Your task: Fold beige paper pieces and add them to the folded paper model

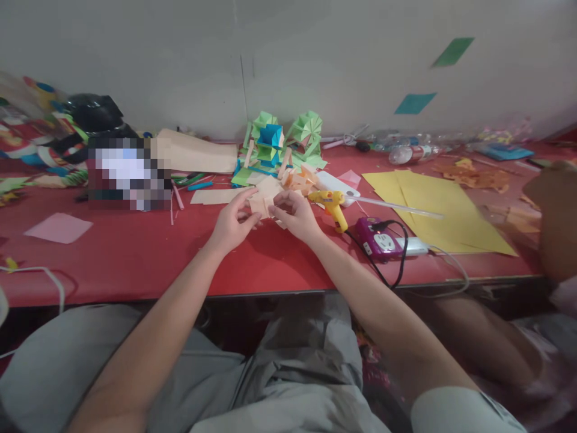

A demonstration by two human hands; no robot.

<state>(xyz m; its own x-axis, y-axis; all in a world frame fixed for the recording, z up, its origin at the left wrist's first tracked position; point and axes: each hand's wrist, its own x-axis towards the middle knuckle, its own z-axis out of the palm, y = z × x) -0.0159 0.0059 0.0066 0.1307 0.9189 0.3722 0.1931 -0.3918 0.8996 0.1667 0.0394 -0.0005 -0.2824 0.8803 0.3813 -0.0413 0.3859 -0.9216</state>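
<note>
Between my two hands is a small cream paper piece (261, 206) that looks folded. The fingers of my left hand (235, 221) are closed on its left side. My right hand (295, 215) pinches its right side, with the fingertips partly hiding the paper. Just behind my hands lie orange folded paper pieces (300, 179) and cream paper strips (216, 196). A yellow glue gun (332, 207) with a long clear glue stick (396, 207) in it rests to the right of my right hand.
Green and blue folded paper shapes (270, 141) stand by the wall. On the right are a purple power socket (378, 239) with a black cord, yellow paper sheets (444, 210), a plastic bottle (412, 154) and another person's arm (556, 222). Pink paper (58, 228) lies left.
</note>
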